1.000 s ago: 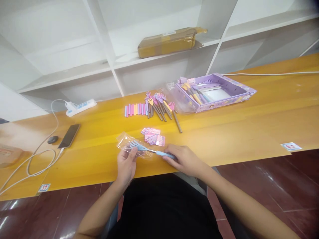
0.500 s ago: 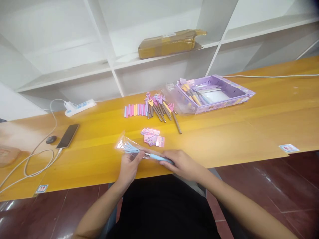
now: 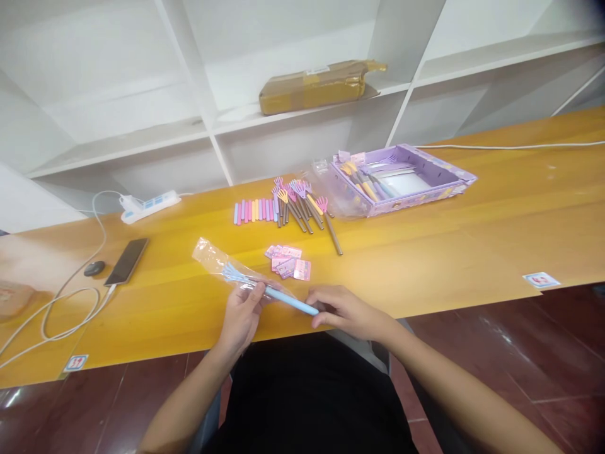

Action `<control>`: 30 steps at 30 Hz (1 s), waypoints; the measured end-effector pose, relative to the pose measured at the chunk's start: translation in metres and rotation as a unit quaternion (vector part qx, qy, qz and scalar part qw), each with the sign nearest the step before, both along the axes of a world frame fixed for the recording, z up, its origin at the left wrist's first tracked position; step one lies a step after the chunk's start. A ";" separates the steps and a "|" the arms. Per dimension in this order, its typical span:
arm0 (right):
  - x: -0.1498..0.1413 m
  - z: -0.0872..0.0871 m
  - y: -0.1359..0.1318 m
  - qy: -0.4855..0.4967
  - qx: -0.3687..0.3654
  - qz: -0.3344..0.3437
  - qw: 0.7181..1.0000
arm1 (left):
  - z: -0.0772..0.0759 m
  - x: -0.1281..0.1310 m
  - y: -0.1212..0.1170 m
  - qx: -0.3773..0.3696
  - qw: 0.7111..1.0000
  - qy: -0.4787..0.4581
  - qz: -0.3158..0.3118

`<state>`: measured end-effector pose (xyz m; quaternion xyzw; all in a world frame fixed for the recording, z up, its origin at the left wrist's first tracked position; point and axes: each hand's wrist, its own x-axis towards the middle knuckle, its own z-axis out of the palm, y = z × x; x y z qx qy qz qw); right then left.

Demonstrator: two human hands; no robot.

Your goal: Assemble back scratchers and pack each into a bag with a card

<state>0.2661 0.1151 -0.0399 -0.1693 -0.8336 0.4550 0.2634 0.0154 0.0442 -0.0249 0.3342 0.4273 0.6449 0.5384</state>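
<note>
A light-blue back scratcher (image 3: 278,294) with a claw head lies slanted over the near edge of the yellow table (image 3: 449,233), its head inside a clear plastic sleeve (image 3: 212,257). My left hand (image 3: 242,314) pinches the sleeve's mouth around the shaft. My right hand (image 3: 347,311) pinches the end of the blue handle. Small pink cards (image 3: 288,261) lie just beyond the hands.
A row of coloured handles and claw-headed scratchers (image 3: 288,208) lies mid-table. A purple box (image 3: 416,189) holding more stands at the right. A phone (image 3: 125,261), a cable, a mouse and a power strip (image 3: 149,205) sit to the left. A brown parcel (image 3: 316,88) rests on the white shelf.
The scratcher has slid deeper into the sleeve, which now stretches out to the upper left. Both hands have shifted slightly along the handle.
</note>
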 end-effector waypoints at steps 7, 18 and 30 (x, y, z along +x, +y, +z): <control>-0.009 -0.005 0.000 0.009 0.049 -0.071 0.996 | -0.009 0.000 -0.004 -0.034 0.973 0.124 -0.194; -0.004 0.005 -0.004 -0.035 0.087 -0.037 0.995 | -0.014 -0.004 -0.004 -0.015 0.972 0.186 -0.139; -0.009 -0.005 -0.007 -0.061 0.190 -0.097 0.975 | -0.005 -0.001 -0.007 -0.014 0.930 0.279 -0.239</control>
